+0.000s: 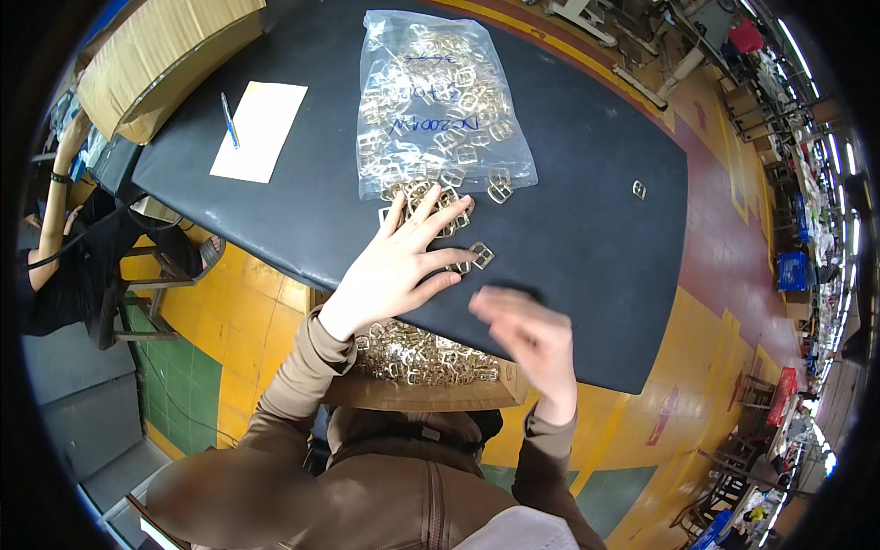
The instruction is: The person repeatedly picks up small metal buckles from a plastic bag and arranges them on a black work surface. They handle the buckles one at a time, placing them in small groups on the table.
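Observation:
My left hand (390,266) lies palm down with its fingers spread over a small heap of metal buckles (454,220) on the black table. Near its thumb and index finger sits a separate buckle (483,255), with another partly hidden beside it. My right hand (532,335) hangs over the near table edge, smeared by motion, so its fingers cannot be read. Beyond the heap, a clear plastic bag (380,78) full of buckles has its near end by the loose ones. Below the table edge, a cardboard box (422,396) holds many gold-toned buckles (412,356).
One lone buckle (639,190) rests toward the table's right side. A pen (229,119) lies on a sheet of paper (266,142) at the left. Past it stands a large cardboard box (170,55). Another person's arm (55,197) shows at the far left, near a stool (151,284).

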Available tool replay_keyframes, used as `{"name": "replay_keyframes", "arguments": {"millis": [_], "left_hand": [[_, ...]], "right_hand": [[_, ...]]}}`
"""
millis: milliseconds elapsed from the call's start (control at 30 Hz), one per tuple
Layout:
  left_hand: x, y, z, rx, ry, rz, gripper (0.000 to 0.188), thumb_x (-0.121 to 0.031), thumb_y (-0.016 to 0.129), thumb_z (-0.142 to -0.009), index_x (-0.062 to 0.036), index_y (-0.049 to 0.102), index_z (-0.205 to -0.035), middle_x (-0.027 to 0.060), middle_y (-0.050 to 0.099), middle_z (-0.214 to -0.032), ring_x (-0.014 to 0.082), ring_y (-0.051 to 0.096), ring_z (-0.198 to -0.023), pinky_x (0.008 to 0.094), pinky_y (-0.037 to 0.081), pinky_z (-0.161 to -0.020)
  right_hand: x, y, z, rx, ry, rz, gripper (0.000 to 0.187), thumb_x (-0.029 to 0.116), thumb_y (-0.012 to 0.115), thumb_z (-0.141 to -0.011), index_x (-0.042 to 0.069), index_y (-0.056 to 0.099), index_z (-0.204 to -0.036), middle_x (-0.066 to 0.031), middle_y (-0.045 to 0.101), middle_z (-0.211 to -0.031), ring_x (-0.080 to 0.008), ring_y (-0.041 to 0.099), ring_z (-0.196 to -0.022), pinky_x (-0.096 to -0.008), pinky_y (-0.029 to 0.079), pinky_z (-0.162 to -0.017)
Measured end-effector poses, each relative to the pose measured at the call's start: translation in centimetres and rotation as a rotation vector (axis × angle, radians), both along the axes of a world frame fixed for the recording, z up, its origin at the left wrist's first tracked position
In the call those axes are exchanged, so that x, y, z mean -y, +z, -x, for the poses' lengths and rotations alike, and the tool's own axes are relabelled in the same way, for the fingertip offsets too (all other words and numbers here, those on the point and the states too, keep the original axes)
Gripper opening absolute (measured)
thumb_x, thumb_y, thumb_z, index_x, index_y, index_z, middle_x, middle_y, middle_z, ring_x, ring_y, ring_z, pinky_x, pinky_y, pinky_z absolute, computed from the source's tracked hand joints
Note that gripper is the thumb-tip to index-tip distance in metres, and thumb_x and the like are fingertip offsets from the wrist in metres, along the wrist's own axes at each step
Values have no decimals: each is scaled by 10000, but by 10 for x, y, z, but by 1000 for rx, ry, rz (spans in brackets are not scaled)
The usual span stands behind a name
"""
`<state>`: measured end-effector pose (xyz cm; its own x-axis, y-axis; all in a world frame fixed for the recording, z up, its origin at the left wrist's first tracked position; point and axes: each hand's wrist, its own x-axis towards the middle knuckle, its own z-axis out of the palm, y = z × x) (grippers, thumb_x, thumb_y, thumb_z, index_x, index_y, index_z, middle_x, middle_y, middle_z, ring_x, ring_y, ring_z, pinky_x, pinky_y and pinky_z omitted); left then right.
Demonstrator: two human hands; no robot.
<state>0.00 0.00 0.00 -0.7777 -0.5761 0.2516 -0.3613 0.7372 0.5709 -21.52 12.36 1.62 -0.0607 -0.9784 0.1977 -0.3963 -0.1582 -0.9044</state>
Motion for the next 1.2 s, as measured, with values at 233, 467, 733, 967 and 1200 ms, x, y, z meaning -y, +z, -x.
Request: {"name": "replay_keyframes", "arguments": {"millis": [233, 467, 733, 967, 1200], "left_hand": [[5, -12, -10, -303, 276, -79, 262, -85, 658, -1002, -121, 739, -1249, 104, 583, -1539, 400, 382, -1552, 582, 231, -1291], [-4, -15, 3, -12, 303, 145, 380, -189, 692, -1001, -78, 688, -1364, 94, 517, -1594, 352, 385, -1550, 560, 280, -1274], [-3, -6, -3, 15, 114, 107, 352, -236, 714, -985, -135, 729, -1323, 69, 492, -1631, 346, 336, -1584, 604, 229, -1282], [-10, -14, -15, -209, 432, 78, 306, -105, 701, -971, -128, 742, -1274, 82, 634, -1459, 349, 506, -1457, 568, 322, -1233], [-29, -19, -21, -53, 466, 166, 367, -106, 725, -935, -79, 711, -1301, 107, 629, -1439, 353, 549, -1376, 490, 414, -1164]], "right_hand": [[29, -13, -20, -541, 101, 81, 329, 135, 693, -1002, 63, 734, -1320, -128, 675, -1438, -334, 583, -1394, -482, 470, -1154], [-23, -14, -31, -463, 273, 12, 348, 37, 673, -971, 50, 721, -1315, -114, 678, -1426, -307, 592, -1383, -443, 503, -1139], [-39, 1, -17, -240, 312, -45, 274, 53, 707, -969, 39, 772, -1235, -106, 706, -1391, -306, 625, -1356, -436, 496, -1160], [35, -16, -30, -521, 62, 111, 331, 114, 687, -1007, 52, 715, -1331, -124, 663, -1456, -340, 597, -1374, -455, 484, -1142], [-3, -21, -26, -408, 394, 27, 303, 74, 654, -991, 64, 743, -1280, -83, 685, -1433, -279, 619, -1359, -446, 491, -1144]]}}
